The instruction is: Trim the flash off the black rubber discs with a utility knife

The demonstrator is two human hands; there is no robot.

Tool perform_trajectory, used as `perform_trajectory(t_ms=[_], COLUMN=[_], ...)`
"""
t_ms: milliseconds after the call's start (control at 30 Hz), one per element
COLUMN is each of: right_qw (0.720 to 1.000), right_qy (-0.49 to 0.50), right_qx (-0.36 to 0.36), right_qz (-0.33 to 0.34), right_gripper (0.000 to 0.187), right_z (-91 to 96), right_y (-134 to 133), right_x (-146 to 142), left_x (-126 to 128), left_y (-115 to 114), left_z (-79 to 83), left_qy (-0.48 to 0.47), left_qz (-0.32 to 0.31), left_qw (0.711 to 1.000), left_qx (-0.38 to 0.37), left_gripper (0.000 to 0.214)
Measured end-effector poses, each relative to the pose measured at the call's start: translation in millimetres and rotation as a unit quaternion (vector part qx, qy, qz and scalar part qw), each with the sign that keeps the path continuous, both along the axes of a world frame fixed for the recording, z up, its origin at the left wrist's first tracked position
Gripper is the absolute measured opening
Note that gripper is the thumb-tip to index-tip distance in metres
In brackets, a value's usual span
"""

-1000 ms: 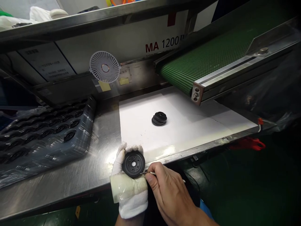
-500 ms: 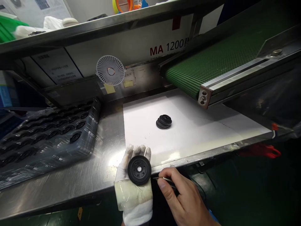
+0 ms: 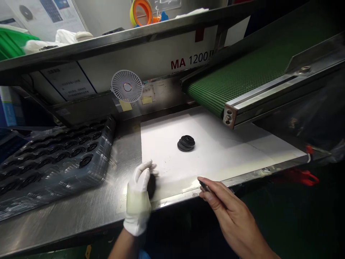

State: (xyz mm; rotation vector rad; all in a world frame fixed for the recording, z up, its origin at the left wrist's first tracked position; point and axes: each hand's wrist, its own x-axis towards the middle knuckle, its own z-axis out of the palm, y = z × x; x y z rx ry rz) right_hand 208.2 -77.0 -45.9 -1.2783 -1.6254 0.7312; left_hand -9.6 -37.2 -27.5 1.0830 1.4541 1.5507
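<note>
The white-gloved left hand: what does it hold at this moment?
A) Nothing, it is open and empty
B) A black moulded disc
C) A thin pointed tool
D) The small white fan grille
B. The black moulded disc stands on edge in the curled fingers of the white-gloved left hand, while the thin tool is in the bare right hand.

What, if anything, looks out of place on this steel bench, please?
The stack of black discs on the white sheet sits unevenly: its discs are offset from one another, not squared up.
</note>
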Motion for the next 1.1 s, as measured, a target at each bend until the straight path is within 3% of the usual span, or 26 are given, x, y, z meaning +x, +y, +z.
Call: perform_trajectory(t_ms=[67, 167, 300, 400, 500, 633, 733, 833, 933, 1000, 1100], right_qw=[1.0, 0.999, 0.999, 0.998, 0.997, 0.997, 0.997, 0.996, 0.998, 0.999, 0.999], right_qy=[0.004, 0.009, 0.014, 0.006, -0.009, -0.03, -0.035, -0.033, -0.008, 0.014, 0.016], right_qx=[-0.004, -0.005, -0.004, 0.001, 0.007, 0.008, 0.013, 0.011, -0.006, -0.015, -0.03], right_qz=[-0.024, -0.042, -0.049, -0.062, -0.072, -0.066, -0.075, -0.087, -0.062, -0.029, 0.027], right_gripper=[0.028, 0.026, 0.028, 0.03, 0.031, 0.031, 0.031, 0.032, 0.03, 0.027, 0.024], right_z=[3.6, 8.3, 13.0, 16.8, 19.8, 21.9, 22.3, 19.7, 14.4, 11.9, 13.6], right_y=[4, 9, 16, 22, 26, 25, 21, 21, 25, 27, 26], right_x=[14, 33, 46, 48, 46, 45, 48, 46, 38, 31, 21], left_x=[-24, -56, -68, -38, 21, 98, 124, 123, 108, 93, 66], left_y=[20, 47, 71, 87, 113, 149, 161, 160, 143, 119, 66], left_z=[-6.0, -8.6, 3.1, 17.5, 25.6, 23.2, 19.0, 21.2, 31.9, 39.0, 38.7], left_qy=[0.134, 0.22, 0.31, 0.356, 0.372, 0.385, 0.378, 0.35, 0.287, 0.224, 0.103], left_qz=[-0.004, -0.027, -0.091, -0.128, -0.172, -0.218, -0.231, -0.235, -0.224, -0.214, -0.227], left_qw=[0.991, 0.975, 0.946, 0.925, 0.911, 0.897, 0.896, 0.907, 0.931, 0.95, 0.968], left_qx=[0.017, 0.022, 0.015, 0.03, 0.051, 0.021, -0.01, -0.008, 0.025, 0.042, 0.028], left_gripper=[0.025, 0.018, 0.013, 0.015, 0.029, 0.036, 0.031, 0.029, 0.036, 0.04, 0.037])
